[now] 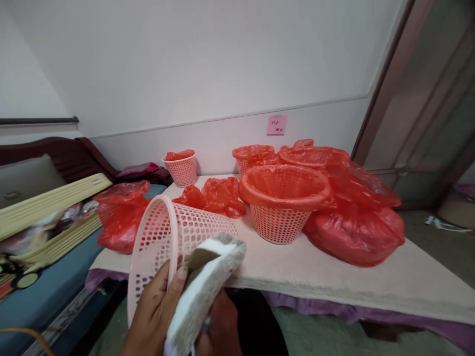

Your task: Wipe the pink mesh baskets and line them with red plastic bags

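Observation:
My left hand is closed on the rim of a pale pink perforated plastic wastebasket. The basket lies tilted on its side, its mouth facing left. A fuzzy grey and white cloth pad with a brown patch rests against the basket's outer wall, close to my left thumb. Behind and below the pad, my right hand is closed on it; most of those fingers are hidden. Just right stands another pink wastebasket, upright, with a red plastic bag folded over its rim.
More bag-lined baskets stand at the back of the white-covered table, one small basket at far left. Full red bags sit at right, another red bag at left. A pink note is on the wall. Cream slats lie left.

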Available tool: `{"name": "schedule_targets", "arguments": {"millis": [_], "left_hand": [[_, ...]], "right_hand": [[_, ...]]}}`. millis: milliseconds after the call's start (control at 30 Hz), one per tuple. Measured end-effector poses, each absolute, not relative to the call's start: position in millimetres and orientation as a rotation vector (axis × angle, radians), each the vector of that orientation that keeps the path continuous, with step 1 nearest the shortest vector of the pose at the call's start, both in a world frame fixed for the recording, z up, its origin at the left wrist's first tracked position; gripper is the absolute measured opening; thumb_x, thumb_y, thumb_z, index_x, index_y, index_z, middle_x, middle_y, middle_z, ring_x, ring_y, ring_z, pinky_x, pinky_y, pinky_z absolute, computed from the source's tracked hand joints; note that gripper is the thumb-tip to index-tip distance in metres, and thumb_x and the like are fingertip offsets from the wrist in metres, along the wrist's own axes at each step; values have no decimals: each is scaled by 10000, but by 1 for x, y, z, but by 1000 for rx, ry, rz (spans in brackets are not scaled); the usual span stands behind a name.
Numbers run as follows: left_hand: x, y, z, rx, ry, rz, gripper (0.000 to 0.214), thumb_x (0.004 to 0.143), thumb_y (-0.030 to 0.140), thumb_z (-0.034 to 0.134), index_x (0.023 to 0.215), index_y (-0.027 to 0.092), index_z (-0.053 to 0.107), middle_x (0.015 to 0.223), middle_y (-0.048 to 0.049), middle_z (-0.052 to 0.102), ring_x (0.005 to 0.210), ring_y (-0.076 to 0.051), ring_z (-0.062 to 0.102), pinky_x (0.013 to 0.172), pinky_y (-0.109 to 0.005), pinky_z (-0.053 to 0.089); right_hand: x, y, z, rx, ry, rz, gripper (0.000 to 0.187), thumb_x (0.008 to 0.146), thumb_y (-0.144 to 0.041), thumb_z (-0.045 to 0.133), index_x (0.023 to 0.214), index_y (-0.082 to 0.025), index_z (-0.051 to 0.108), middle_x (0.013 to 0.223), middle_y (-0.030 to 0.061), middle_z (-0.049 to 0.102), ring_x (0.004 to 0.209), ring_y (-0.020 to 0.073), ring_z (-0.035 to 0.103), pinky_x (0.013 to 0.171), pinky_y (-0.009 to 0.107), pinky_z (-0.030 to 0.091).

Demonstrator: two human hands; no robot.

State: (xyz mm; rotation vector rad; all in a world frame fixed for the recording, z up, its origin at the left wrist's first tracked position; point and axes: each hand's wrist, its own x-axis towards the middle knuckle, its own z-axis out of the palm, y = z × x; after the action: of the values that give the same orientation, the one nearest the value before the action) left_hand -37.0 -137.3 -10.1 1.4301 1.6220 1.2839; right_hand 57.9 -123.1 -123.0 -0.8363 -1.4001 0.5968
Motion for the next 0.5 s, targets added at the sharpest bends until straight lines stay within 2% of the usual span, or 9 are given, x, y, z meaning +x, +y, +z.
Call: {"name": "schedule_targets", "arguments": {"millis": [67,133,233,300,367,433,500], "left_hand": [[-32,-134,-1,1374,1652,1312,492,838,559,547,1171,207,630,1128,-45,705,1086,-244,613,837,-249,498],[-31,-132,3,1336,1651,1313,504,839,573,532,1186,217,618,1179,-39,686,1148,-245,580,943,-272,457],[-27,-129,6,1250,1638,1340,490,830,576,540,1161,225,629,1209,-44,675,1189,-257,563,1044,-330,400],[-22,-124,7,1153,1629,1338,472,829,561,549,1148,224,632,1206,-58,677,1173,-265,582,1019,-365,436],[-15,-118,10,1056,1595,1320,470,846,551,527,1177,227,607,1199,-67,681,1127,-259,617,968,-386,480],[-10,-109,14,1033,1551,1303,481,857,556,504,1179,213,603,1178,-80,693,1096,-264,636,947,-398,492],[-9,-101,18,1093,1539,1304,461,834,548,544,1105,191,650,1132,-86,713,1105,-282,629,974,-397,469]], "right_hand": [[55,-122,-122,-776,-1493,525,561,690,-191,545,1250,-190,572,1198,123,648,1047,259,644,869,342,528],[65,-109,-127,-839,-1441,508,481,699,-186,548,1175,-174,609,1161,130,658,1027,266,648,862,362,530],[86,-87,-131,-1072,-1171,673,233,767,-245,500,928,-150,639,793,71,690,713,226,667,647,329,551],[91,-86,-129,-1153,-1035,838,187,791,-287,484,822,-159,617,619,19,626,556,188,609,533,287,513],[83,-98,-123,-1065,-1055,910,217,759,-271,502,892,-158,631,699,36,666,623,194,635,566,279,523],[68,-115,-115,-889,-1143,870,425,677,-222,510,1085,-173,617,948,73,709,828,231,676,709,304,551],[53,-130,-111,-810,-1204,766,611,629,-201,494,1238,-207,548,1120,78,682,1002,268,657,851,358,537]]}}
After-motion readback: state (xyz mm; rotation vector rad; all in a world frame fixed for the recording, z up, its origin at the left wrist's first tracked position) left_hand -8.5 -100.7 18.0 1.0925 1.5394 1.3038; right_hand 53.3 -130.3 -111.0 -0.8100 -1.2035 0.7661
